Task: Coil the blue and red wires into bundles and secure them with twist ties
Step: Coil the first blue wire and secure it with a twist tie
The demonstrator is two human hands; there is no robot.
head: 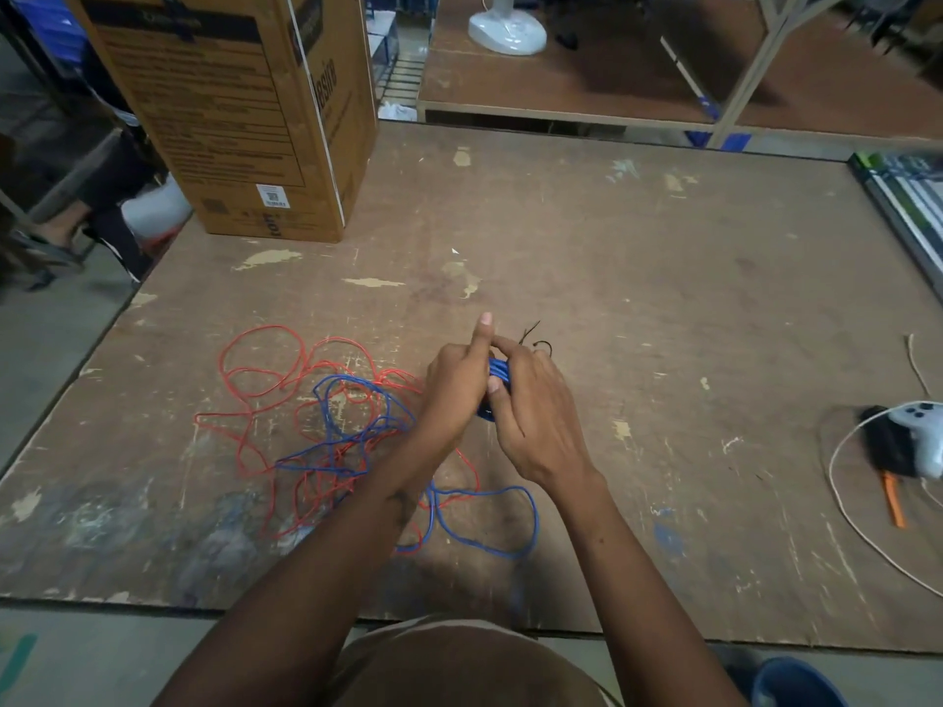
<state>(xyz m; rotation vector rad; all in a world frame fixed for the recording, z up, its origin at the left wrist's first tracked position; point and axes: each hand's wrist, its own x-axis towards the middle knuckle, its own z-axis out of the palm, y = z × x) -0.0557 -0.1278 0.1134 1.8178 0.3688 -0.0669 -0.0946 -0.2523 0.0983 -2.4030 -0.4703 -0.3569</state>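
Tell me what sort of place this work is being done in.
Probably a workshop or storeroom: a scarred plywood worktable, a big cardboard shipping box standing on it, and metal shelving frames behind. Loose red wire and blue wire lie on the table.

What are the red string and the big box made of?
The red wire looks like thin wire in smooth, shiny plastic: it holds springy loops. The box looks like brown cardboard, dull, with printed labels and folded edges.
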